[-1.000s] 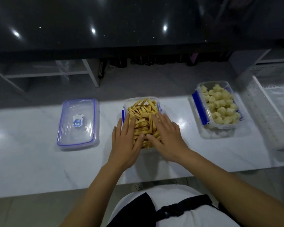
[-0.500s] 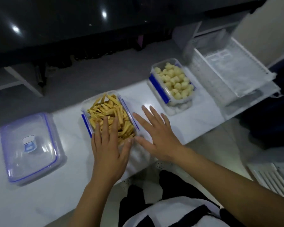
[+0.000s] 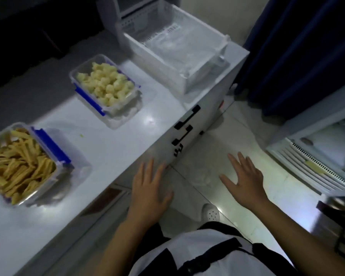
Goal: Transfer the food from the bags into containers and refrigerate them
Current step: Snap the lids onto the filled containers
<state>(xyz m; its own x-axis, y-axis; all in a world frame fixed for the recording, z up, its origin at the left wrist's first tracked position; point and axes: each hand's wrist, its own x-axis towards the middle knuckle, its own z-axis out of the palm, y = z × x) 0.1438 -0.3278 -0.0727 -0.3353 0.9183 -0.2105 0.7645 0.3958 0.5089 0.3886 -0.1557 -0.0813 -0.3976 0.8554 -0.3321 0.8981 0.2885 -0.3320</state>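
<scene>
Both hands hang flat with spread fingers, each grip wide and holding nothing: the left hand (image 3: pixel 147 188) by the worktop (image 3: pixel 116 140) edge, the right hand (image 3: pixel 245 180) over the floor. The container of yellow sticks (image 3: pixel 24 168) and the container of pale chunks (image 3: pixel 106 86) sit uncovered on the worktop, well apart.

**A:** On the counter (image 3: pixel 112 144), from left to right?

**B:** First a container (image 3: pixel 50 145) with sticks (image 3: pixel 18 166) in it. Then, farther back and well apart, a second container (image 3: pixel 90 100) with lumps (image 3: pixel 106 84) in it.

**A:** Beyond that one?

**B:** A basket (image 3: pixel 153 60), behind and to the right, at the counter's right end.

**A:** And off the counter?

**B:** Floor (image 3: pixel 217 152) to the right, with a fridge (image 3: pixel 315 166) at its far right side. Above the counter's front edge, the left hand (image 3: pixel 147 188); over the floor, the right hand (image 3: pixel 245 180), well apart.
</scene>
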